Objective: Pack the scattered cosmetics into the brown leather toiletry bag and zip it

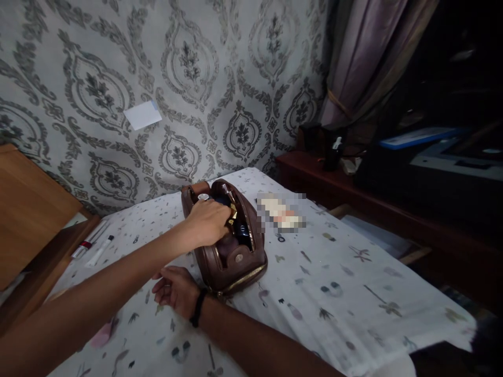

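Note:
A brown leather bag (236, 275) lies unzipped on the cloth-covered table, its mouth facing up. My left hand (209, 220) reaches into the opening, knuckles up and fingers curled down, so the fingertips and anything in them are hidden. Inside, beside those fingers, are a gold-coloured item (233, 210) and a shiny dark item (241, 228); a round white-topped item (203, 197) shows behind the hand. My right hand (178, 290), a black band on its wrist, is just left of the bag's near end. Its fingers are loosely bent and apart, with nothing in them.
A pixelated pale item (281, 212) lies right of the bag. On the left are a white tube (100, 251), a red-banded slim item (82, 248) and a pink item (102, 335). A wooden panel (35, 209) leans at the left; a dark red cabinet (310, 180) stands right.

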The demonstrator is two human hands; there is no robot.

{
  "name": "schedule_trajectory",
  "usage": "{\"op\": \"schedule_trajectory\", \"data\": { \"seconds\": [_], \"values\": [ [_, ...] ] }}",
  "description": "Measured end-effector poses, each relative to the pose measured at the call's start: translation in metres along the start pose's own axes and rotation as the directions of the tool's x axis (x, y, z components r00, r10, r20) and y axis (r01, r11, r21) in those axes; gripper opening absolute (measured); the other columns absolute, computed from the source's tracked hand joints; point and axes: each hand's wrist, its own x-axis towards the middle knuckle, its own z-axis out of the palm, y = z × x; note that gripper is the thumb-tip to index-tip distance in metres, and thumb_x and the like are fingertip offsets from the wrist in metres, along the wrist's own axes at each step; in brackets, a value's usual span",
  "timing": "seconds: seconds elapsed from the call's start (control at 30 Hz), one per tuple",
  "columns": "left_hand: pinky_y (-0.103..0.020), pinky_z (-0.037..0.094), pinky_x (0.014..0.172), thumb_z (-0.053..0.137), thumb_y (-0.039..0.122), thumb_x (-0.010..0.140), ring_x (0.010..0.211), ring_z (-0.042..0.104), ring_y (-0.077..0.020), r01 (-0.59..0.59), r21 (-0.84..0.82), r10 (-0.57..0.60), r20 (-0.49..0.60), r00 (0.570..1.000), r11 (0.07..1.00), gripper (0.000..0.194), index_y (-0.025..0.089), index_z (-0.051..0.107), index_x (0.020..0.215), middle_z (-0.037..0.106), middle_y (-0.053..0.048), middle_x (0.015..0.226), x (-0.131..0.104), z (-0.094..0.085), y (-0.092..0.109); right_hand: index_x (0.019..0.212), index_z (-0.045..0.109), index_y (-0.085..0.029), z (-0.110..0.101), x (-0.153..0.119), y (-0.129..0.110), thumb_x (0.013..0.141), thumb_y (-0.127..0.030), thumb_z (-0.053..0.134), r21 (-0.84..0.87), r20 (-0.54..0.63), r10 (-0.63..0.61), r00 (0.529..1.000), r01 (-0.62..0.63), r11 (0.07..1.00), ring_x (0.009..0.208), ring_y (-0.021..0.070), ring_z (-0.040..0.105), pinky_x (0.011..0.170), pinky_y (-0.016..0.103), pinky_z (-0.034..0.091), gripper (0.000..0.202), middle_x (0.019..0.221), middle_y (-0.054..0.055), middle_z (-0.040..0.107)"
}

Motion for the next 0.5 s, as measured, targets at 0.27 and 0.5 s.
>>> {"op": "schedule_trajectory", "data": {
  "seconds": [0.27,0.5],
  "values": [
    [-0.036,0.04,0.083,0.05,0.01,0.08,0.096,0.055,-0.0235,-0.253,0.036,0.25,0.077,0.965,0.967,0.021,0.018,0.068,0.073,0.069,-0.008,0.085,-0.021,-0.005,0.0,0.076,0.058,-0.014,-0.001,0.004,0.003,0.088,-0.027,0.052,0.009,0.007,-0.002,1.0,0.002,1.0,0.041,0.0096,0.055,0.045,0.021,0.035,0.019,0.053,-0.001,0.061],
    [-0.042,0.038,0.084,0.057,0.007,0.074,0.092,0.053,-0.0266,-0.258,0.14,0.231,0.187,0.955,0.956,0.011,0.012,0.067,0.071,0.068,-0.015,0.087,-0.02,-0.008,0.015,0.079,0.058,-0.014,-0.002,0.006,0.004,0.087,-0.026,0.053,0.011,0.01,-0.008,1.0,0.008,1.0,0.04,0.0094,0.055,0.043,0.021,0.033,0.015,0.053,-0.002,0.061]
  ]
}}
